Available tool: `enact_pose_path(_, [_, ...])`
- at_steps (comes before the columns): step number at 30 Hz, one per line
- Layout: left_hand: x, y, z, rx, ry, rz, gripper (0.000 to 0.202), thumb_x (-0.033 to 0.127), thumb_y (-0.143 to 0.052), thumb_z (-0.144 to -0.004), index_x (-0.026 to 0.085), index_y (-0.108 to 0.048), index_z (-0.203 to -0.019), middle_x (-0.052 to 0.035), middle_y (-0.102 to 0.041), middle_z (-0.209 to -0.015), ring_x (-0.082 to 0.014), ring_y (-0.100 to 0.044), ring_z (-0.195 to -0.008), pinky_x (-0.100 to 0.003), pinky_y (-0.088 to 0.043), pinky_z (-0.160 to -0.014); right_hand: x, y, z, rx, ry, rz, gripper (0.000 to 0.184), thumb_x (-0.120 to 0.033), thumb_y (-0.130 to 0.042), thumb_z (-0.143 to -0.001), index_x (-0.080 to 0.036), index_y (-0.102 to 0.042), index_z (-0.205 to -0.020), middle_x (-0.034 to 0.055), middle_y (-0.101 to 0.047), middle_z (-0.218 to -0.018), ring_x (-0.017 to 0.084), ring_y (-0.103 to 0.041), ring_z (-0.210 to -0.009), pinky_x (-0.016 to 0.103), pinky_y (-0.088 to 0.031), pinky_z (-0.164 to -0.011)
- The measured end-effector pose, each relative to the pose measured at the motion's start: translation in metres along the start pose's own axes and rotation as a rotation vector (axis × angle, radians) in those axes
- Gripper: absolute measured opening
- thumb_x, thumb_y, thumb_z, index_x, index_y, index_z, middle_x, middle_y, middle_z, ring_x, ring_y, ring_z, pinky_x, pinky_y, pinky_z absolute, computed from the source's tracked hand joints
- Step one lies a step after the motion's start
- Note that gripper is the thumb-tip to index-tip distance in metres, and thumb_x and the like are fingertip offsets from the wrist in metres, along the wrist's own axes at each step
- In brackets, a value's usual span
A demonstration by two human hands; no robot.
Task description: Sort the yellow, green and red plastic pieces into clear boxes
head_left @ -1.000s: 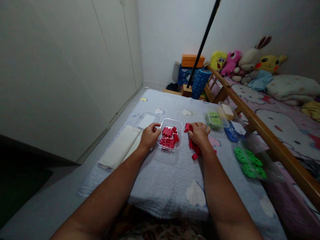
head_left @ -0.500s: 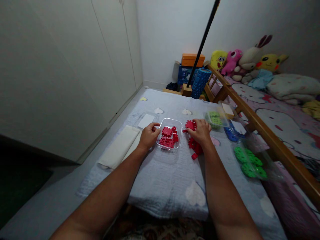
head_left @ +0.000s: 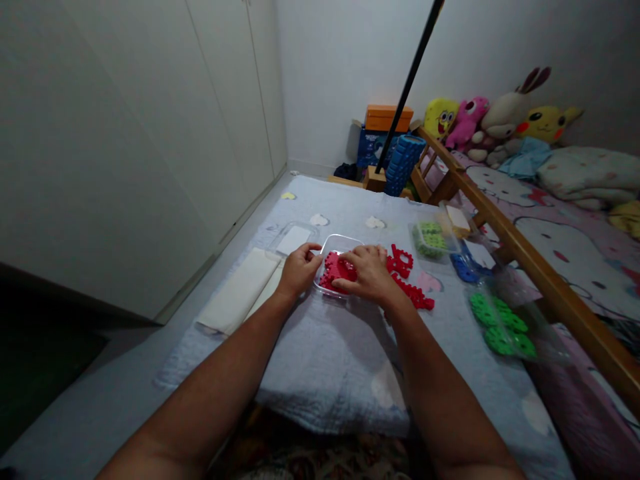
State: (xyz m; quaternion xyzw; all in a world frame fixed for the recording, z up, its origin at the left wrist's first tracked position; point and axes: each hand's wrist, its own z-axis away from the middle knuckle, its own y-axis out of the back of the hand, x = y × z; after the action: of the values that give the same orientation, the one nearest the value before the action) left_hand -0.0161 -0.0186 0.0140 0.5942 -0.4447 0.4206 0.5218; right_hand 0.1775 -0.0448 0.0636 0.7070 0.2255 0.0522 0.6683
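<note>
Head view, tub (head_left: 345, 239) lengthwise away, left fingers (head_left: 311, 252) clamping rim, right fingers (head_left: 361, 253) closed on red pieces (head_left: 336, 268)

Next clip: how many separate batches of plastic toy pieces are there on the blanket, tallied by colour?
Red: 2, red plastic pieces in the clear plastic tub and loose red plastic pieces beside it.
Pale green: 1, pale green plastic pieces in a second clear tub.
Blue: 1, blue plastic pieces.
Bright green: 1, bright green gear-shaped discs in a clear bag.
Total: 5
</note>
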Motion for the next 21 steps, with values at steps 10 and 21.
enact_pose_path(10, [-0.001, -0.001, -0.002, -0.002, -0.010, -0.003, 0.033, 0.035, -0.063, -0.076, 0.015, -0.071, -0.102, 0.0067, -0.051, -0.058, -0.0128, -0.049, -0.055, -0.025, -0.038, -0.057, -0.012, -0.008, 0.000, 0.005, 0.047, -0.102, 0.028, -0.047, -0.062, -0.098, -0.026, -0.074, -0.112, 0.0085, -0.074, -0.121, 0.031, -0.052, -0.125, 0.065, -0.013, -0.119])
enact_pose_path(21, [-0.002, -0.002, -0.001, 0.001, 0.014, 0.020, 0.033, 0.036, -0.063, -0.076, 0.016, -0.070, -0.102, 0.0066, -0.049, -0.059, -0.0127, -0.048, -0.054, -0.025, -0.037, -0.055, 0.065, 0.008, -0.003, 0.283, -0.378, -0.069, 0.033, -0.025, -0.047, -0.094, -0.020, -0.076, -0.110, 0.0133, -0.073, -0.124, 0.030, -0.059, -0.118, 0.045, -0.036, -0.105])
